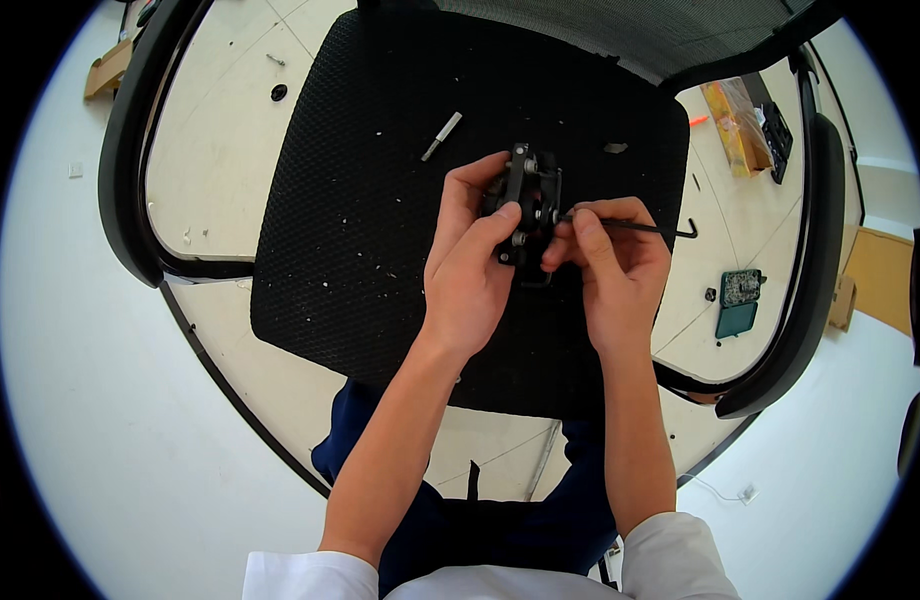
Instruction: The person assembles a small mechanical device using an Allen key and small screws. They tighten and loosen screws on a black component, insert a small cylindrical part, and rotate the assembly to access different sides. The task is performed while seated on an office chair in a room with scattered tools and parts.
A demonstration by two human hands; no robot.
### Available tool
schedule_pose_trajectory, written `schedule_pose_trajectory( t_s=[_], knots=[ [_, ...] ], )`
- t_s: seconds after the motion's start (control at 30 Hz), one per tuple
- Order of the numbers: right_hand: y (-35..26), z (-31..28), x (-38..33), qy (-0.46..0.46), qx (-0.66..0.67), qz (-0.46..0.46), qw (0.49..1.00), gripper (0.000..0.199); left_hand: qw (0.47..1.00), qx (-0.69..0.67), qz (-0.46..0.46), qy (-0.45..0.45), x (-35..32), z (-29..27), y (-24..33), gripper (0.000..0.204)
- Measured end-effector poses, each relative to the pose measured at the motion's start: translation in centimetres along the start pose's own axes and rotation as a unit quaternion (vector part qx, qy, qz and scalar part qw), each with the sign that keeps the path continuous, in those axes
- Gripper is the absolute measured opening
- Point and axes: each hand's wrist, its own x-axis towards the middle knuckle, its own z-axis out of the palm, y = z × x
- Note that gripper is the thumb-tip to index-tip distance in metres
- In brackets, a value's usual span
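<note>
My left hand [472,265] is closed round a black mechanical assembly [520,190] with silver screws, held upright above the chair seat. Its thumb presses on the front bar of the part. Between the thumb and fingers of my right hand [620,255] is a black hex key [645,228], its bent end pointing right. The hex key's inner end meets the right side of the assembly, near a screw; the exact contact is hidden by my fingers. A small silver rod [442,136] lies on the black seat beyond my left hand.
A black mesh chair seat [330,230] spans the middle, with pale crumbs and a small grey scrap [615,148] on it. Curved armrests [130,160] flank both sides. On the floor at right are an opened green case [738,305] and a yellow-orange package [737,125].
</note>
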Motion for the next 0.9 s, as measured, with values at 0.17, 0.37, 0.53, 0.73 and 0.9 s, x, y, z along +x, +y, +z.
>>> schedule_pose_trajectory(
  t_s=[0.17,0.37,0.53,0.73,0.9],
  knots=[
    [-0.3,0.0,0.2,-0.006,0.007,0.041,0.999,0.012,1.000,0.011,0.026,0.014,0.1,-0.1,0.0,0.046],
    [0.2,-1.3,0.5,-0.022,-0.022,0.054,0.998,0.011,1.000,0.005,0.016,0.004,-0.1,-0.1,-0.1,0.050],
    [0.5,-0.4,0.1,-0.022,-0.069,-0.050,0.996,0.014,1.000,-0.026,-0.004,0.012,-0.1,0.1,0.2,0.049],
    [0.0,-0.1,-0.1,-0.031,-0.056,-0.019,0.998,0.014,0.998,-0.059,0.007,0.033,0.2,-0.5,0.1,0.048],
    [0.0,-0.4,0.0,-0.040,-0.079,-0.015,0.996,0.012,0.998,-0.052,-0.003,0.034,0.2,-0.3,0.2,0.050]
  ],
)
